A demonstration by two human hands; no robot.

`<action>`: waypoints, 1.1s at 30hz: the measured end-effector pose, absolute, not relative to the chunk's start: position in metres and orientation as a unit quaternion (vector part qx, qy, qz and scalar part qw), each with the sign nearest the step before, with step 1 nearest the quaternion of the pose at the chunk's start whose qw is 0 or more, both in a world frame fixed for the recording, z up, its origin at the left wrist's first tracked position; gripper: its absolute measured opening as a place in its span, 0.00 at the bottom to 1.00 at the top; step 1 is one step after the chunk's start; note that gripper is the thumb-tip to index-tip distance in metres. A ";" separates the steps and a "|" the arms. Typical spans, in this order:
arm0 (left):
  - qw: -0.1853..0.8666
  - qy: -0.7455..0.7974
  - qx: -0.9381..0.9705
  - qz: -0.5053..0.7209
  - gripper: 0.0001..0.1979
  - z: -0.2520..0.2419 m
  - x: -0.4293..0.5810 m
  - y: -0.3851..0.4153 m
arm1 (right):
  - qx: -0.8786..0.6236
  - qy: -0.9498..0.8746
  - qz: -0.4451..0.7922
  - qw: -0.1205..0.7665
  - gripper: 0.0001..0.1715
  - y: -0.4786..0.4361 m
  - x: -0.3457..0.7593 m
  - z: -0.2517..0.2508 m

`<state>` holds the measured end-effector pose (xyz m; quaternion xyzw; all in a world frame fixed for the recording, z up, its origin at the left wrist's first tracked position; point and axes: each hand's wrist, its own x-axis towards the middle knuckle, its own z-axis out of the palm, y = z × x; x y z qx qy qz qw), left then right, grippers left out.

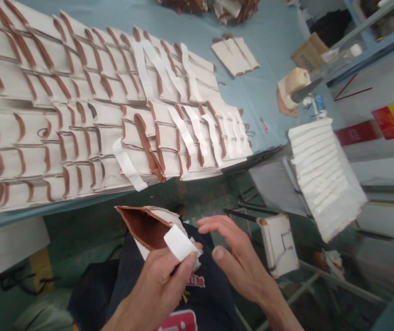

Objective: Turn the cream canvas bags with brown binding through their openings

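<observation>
My left hand (164, 280) grips a cream pouch (164, 212) with a brown lining, low in the middle of the view. The pouch's mouth gapes open toward the upper left. A white strip (180, 242) lies across its edge, pinched under my left thumb. Just to the right, my right hand (236, 257) is empty, its fingers apart and a small gap from the pouch. Beyond them, rows of similar cream pieces with brown edges (110, 133) cover the blue table, and several white strips (129, 165) lie over them.
The blue table's (269, 27) front edge runs just beyond my hands. A small stack of cream pieces (236, 56), a cream block (295, 85) and a cardboard box (310, 50) are on it. White sheets (324, 174) lie on a support at right, above a covered stool (278, 246).
</observation>
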<state>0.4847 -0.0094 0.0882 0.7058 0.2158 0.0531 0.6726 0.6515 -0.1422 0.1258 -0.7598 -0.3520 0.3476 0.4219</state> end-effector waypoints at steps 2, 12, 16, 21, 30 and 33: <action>0.660 0.200 0.721 0.071 0.18 0.089 0.483 -0.008 | -0.733 -0.354 0.361 0.455 0.07 -0.119 0.638 0.125; 0.657 0.234 0.710 0.098 0.18 0.085 0.465 -0.008 | -0.699 -0.183 0.465 0.511 0.15 -0.089 0.591 0.115; 0.653 0.250 0.706 0.114 0.19 0.086 0.460 -0.009 | -0.687 -0.167 0.497 0.504 0.19 -0.080 0.587 0.120; 0.641 0.267 0.707 0.131 0.20 0.089 0.455 -0.011 | -0.664 -0.115 0.541 0.503 0.27 -0.072 0.581 0.121; 0.677 0.327 0.643 0.147 0.14 0.106 0.421 -0.004 | -0.657 -0.166 0.541 0.499 0.25 -0.071 0.578 0.140; 0.718 0.372 0.567 0.160 0.18 0.110 0.404 0.010 | -0.664 -0.221 0.547 0.459 0.22 -0.067 0.586 0.158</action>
